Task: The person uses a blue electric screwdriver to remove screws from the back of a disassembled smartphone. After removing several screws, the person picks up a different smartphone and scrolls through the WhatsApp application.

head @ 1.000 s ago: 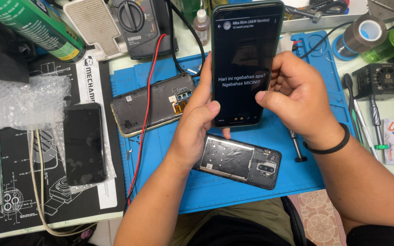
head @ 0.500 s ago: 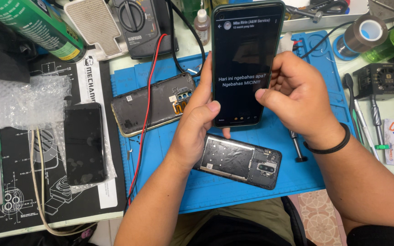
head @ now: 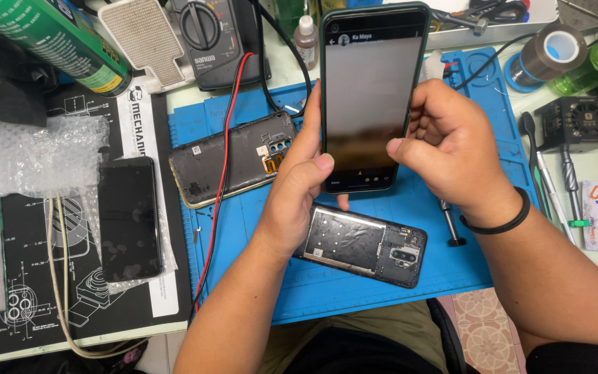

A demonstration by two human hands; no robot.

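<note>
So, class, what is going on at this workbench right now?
A person holds a lit smartphone upright in both hands, left hand and right hand, thumbs at its lower edge. Beneath, on the blue work mat, lie two opened phones: one under the wrists, another crossed by a red wire.

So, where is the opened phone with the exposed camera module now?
In the head view, the opened dark phone lies on the blue mat, below the held phone, between both forearms.
</note>
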